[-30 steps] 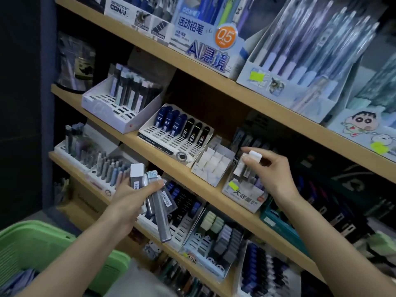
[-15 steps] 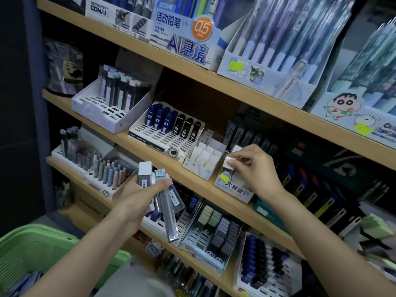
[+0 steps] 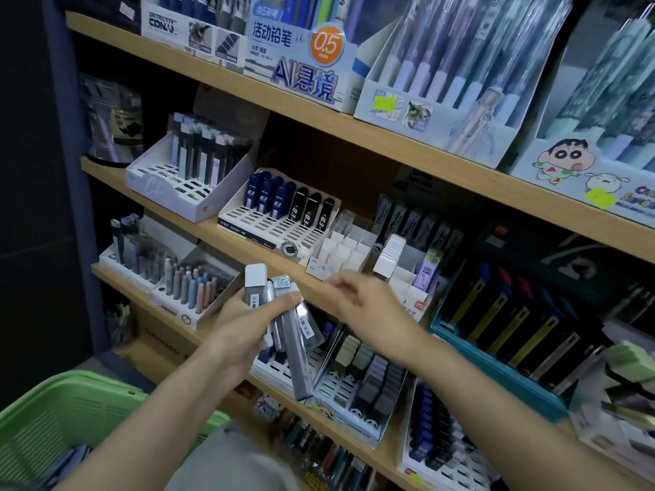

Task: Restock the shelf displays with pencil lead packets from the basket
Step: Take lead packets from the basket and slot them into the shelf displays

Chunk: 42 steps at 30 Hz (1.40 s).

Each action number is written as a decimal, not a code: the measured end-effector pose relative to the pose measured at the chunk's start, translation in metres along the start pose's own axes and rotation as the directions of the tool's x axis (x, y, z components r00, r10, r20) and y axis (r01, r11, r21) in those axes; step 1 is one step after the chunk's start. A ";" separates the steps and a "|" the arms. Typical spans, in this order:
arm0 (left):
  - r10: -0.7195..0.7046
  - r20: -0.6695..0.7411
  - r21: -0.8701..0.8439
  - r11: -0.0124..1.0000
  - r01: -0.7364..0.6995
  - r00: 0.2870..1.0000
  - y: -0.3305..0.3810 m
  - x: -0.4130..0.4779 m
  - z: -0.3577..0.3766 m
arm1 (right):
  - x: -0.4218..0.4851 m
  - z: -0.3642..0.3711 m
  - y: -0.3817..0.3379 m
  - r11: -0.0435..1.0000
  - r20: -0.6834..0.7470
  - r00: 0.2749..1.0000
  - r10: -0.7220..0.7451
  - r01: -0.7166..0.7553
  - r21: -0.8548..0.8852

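Since half a second earlier, the right hand (image 3: pixel 368 306) had left the white cardboard display box (image 3: pixel 421 299) and swung toward the left hand (image 3: pixel 244 327); blur hid whether its fingers were spread or pinching. The left hand's fingers and thumb curled round a fan of slim grey translucent plastic lead packets (image 3: pixel 296 356) in front of the wooden shelves. Their long axes ran near upright with the white caps on top, and the longest slanted down to the right. A green plastic basket (image 3: pixel 53 416) sat at lower left.
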<state>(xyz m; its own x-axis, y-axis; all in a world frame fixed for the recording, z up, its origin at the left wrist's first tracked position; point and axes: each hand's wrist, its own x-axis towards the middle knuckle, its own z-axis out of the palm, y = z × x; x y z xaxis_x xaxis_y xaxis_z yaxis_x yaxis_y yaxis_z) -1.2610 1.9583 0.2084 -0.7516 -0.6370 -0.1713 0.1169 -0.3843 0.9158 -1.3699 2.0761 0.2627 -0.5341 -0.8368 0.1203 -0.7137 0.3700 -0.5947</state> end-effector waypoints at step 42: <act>-0.024 0.007 -0.029 0.999 0.024 1.000 0.002 0.012 -0.002 | 0.006 -0.071 0.031 1.000 -0.579 0.815 0.023 -0.010 0.026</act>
<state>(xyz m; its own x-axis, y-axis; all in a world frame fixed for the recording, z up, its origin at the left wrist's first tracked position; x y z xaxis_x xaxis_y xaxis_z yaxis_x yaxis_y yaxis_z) -1.2687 1.9484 0.2073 -0.7588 -0.6228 -0.1905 0.1173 -0.4185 0.9006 -1.4273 2.1113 0.3020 -0.7144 -0.4393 0.5447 -0.6962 0.3676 -0.6166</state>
